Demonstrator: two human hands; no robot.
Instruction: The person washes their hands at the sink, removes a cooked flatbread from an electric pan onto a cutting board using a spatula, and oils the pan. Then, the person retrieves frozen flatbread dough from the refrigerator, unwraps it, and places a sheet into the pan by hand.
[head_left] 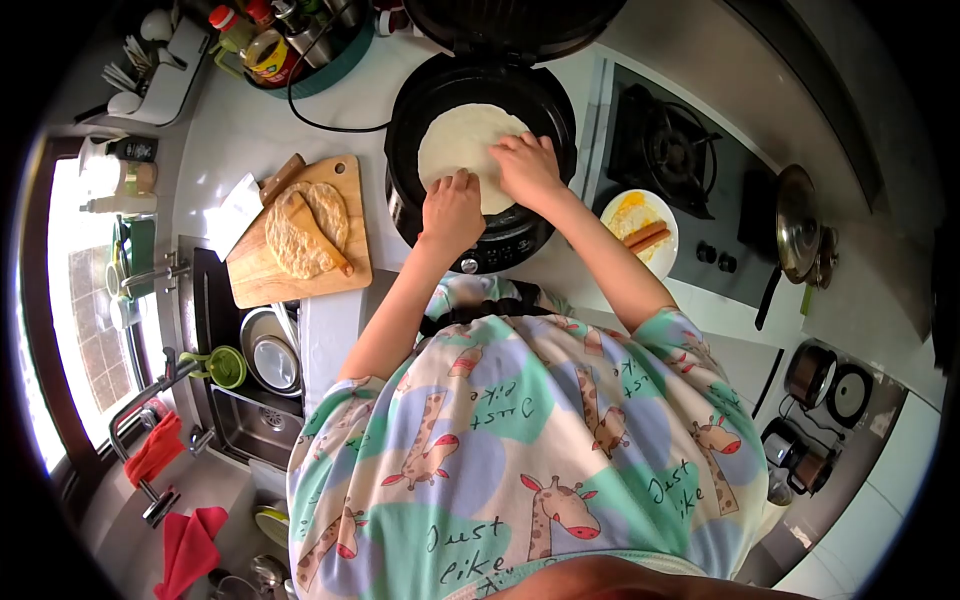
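Observation:
A pale round flatbread dough [462, 140] lies in the black electric griddle [409, 118], whose lid [510, 20] is raised. My left hand [454, 212] rests on the dough's near edge, fingers bent and slightly apart. On the right side of the dough, my right hand [527, 170] presses with spread fingers. What lies under the fingertips of both hands is hidden. To the left, a wooden cutting board [250, 282] carries a browned flatbread [325, 206] with a wooden spatula [311, 226] across it. A knife [238, 212] lies at the board's upper left corner.
A plate [609, 210] with sausages [646, 237] and egg-yellow smears stands right of the griddle, beside the gas stove [668, 150]. A black cord [330, 127] runs to a tray of bottles [272, 55]. The sink [250, 430] is at lower left.

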